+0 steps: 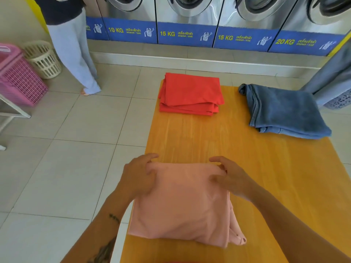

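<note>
A folded pale pink garment (182, 204) lies on the near part of the orange wooden table (266, 177). My left hand (139, 175) grips its far left corner, fingers curled over the fold. My right hand (228, 177) pinches the far right corner, thumb on top of the cloth. A folded red garment (190, 93) lies at the table's far edge. A folded blue denim piece (284, 111) sits at the far right.
Several steel washing machines (186, 21) with blue labels line the back wall. A person in grey trousers (74, 52) stands at the left by a cream basket (42, 58) and a pink basket (19, 76). A patterned basket (340, 100) holding grey cloth stands at the right.
</note>
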The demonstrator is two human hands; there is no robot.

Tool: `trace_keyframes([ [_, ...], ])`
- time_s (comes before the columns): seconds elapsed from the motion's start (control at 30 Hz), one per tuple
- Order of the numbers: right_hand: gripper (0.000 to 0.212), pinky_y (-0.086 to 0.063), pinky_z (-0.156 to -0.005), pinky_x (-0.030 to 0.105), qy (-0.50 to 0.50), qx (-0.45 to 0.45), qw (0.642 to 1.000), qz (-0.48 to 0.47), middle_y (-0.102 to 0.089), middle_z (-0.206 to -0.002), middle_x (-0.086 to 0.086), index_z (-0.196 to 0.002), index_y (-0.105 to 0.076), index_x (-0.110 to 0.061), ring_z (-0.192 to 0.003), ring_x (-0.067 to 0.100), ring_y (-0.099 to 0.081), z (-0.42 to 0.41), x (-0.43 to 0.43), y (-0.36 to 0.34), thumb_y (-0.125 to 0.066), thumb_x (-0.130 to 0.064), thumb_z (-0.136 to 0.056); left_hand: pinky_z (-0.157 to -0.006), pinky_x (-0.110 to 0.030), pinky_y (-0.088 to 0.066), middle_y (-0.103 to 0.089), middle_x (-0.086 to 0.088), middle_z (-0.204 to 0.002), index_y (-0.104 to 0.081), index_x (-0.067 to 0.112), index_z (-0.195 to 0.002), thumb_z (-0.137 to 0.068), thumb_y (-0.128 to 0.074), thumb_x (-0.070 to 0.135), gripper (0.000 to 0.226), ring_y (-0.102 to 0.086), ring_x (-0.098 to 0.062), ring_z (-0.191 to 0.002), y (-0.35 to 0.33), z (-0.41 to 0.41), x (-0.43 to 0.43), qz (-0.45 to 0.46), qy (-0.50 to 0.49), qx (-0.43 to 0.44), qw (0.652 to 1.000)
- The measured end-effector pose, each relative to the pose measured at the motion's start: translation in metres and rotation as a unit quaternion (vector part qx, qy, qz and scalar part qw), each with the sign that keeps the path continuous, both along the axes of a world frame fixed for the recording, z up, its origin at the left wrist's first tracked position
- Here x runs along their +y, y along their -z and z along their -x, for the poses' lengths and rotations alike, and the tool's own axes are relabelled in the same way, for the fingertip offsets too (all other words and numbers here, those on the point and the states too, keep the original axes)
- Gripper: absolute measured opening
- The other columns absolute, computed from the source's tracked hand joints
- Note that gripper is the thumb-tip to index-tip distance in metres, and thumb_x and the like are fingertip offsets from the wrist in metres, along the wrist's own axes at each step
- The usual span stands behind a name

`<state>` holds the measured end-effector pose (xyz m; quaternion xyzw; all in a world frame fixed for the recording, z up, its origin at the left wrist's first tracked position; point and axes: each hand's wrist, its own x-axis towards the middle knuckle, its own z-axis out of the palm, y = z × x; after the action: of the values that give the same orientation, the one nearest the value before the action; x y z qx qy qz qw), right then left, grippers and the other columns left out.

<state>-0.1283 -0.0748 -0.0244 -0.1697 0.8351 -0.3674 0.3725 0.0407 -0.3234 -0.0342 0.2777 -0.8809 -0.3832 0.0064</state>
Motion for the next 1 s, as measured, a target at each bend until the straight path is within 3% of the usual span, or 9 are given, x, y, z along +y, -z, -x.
trace_keyframes([
  [0.13,0.046,-0.049,-0.07,0.024,-0.011,0.021,1.0,-0.016,-0.058,-0.114,-0.01,-0.116,-0.057,-0.033,-0.097,0.007,-0.058,-0.005,-0.004,-0.002,-0.067,-0.019,-0.074,-0.092,-0.029,-0.045,-0.053,0.026,-0.091,-0.062,0.032,-0.124,-0.083,-0.058,0.008,0.048,-0.054,-0.007,-0.093,-0.01,-0.002,0.006,0.047,0.003,0.051,0.998],
  [0.27,0.035,-0.048,-0.063,0.027,-0.044,0.058,0.997,-0.012,-0.06,-0.101,-0.007,-0.099,-0.055,-0.03,-0.087,0.011,-0.058,-0.011,-0.004,-0.005,-0.062,-0.015,-0.068,-0.092,-0.02,-0.04,-0.057,0.024,-0.111,-0.061,0.034,-0.123,-0.087,-0.057,0.013,0.042,-0.053,-0.002,-0.104,-0.009,-0.011,0.024,0.006,-0.04,0.078,0.996],
  [0.4,0.029,-0.047,-0.058,0.032,-0.006,0.08,0.995,0.063,-0.064,-0.087,-0.002,-0.087,-0.053,-0.031,-0.075,0.017,-0.058,-0.019,0.0,-0.008,-0.058,-0.009,-0.068,-0.095,-0.02,-0.036,-0.051,0.026,-0.122,-0.05,0.046,-0.131,-0.088,-0.064,0.026,0.049,-0.048,-0.002,-0.112,-0.007,-0.024,0.041,-0.062,-0.063,0.042,0.995],
  [0.5,0.038,-0.04,-0.048,0.018,0.011,0.085,0.989,0.119,-0.057,-0.083,-0.003,-0.091,-0.05,-0.035,-0.061,0.001,-0.048,-0.028,0.0,-0.011,-0.056,-0.003,-0.071,-0.1,-0.032,-0.043,-0.057,0.014,-0.126,-0.049,0.049,-0.13,-0.086,-0.066,0.025,0.053,-0.054,-0.013,-0.115,-0.011,-0.027,0.045,-0.091,-0.094,0.031,0.991],
  [0.57,0.045,-0.038,-0.044,0.018,0.011,0.102,0.985,0.142,-0.053,-0.08,-0.003,-0.096,-0.046,-0.038,-0.057,0.0,-0.046,-0.035,0.002,-0.013,-0.052,0.002,-0.075,-0.098,-0.039,-0.048,-0.062,0.007,-0.119,-0.051,0.049,-0.127,-0.085,-0.063,0.021,0.052,-0.059,-0.017,-0.11,-0.016,-0.027,0.047,-0.102,-0.131,0.05,0.985],
  [0.73,0.051,-0.041,-0.046,0.018,0.076,0.163,0.967,0.178,-0.057,-0.086,-0.003,-0.106,-0.045,-0.041,-0.063,0.006,-0.053,-0.052,0.01,-0.016,-0.05,0.002,-0.08,-0.083,-0.019,-0.042,-0.061,0.016,-0.107,-0.048,0.049,-0.13,-0.088,-0.059,0.011,0.058,-0.054,0.016,-0.096,-0.021,-0.028,0.048,-0.098,-0.154,0.138,0.973],
  [0.8,0.051,-0.043,-0.047,0.019,0.095,0.162,0.966,0.178,-0.059,-0.089,-0.003,-0.112,-0.046,-0.041,-0.068,0.01,-0.056,-0.056,0.01,-0.016,-0.053,0.0,-0.082,-0.09,-0.025,-0.045,-0.057,0.006,-0.106,-0.043,0.051,-0.131,-0.089,-0.06,0.015,0.059,-0.053,0.011,-0.092,-0.022,-0.03,0.046,-0.116,-0.161,0.136,0.971],
  [0.9,0.056,-0.045,-0.062,0.019,0.125,0.078,0.98,0.132,-0.057,-0.103,-0.009,-0.131,-0.047,-0.028,-0.087,0.01,-0.058,-0.058,0.009,-0.013,-0.058,-0.004,-0.082,-0.112,-0.047,-0.035,-0.046,0.005,-0.141,-0.03,0.044,-0.146,-0.092,-0.06,0.029,0.063,-0.046,-0.011,-0.128,-0.017,-0.033,0.039,-0.14,-0.095,0.046,0.985],
  [1.0,0.064,-0.043,-0.071,0.025,0.135,0.033,0.987,0.077,-0.053,-0.11,-0.013,-0.138,-0.044,-0.024,-0.098,0.01,-0.054,-0.063,0.011,-0.008,-0.06,-0.006,-0.078,-0.117,-0.049,-0.025,-0.019,0.011,-0.161,-0.008,0.045,-0.153,-0.093,-0.055,0.044,0.076,-0.026,-0.024,-0.146,-0.009,-0.036,0.035,-0.091,0.03,-0.022,0.995],
])
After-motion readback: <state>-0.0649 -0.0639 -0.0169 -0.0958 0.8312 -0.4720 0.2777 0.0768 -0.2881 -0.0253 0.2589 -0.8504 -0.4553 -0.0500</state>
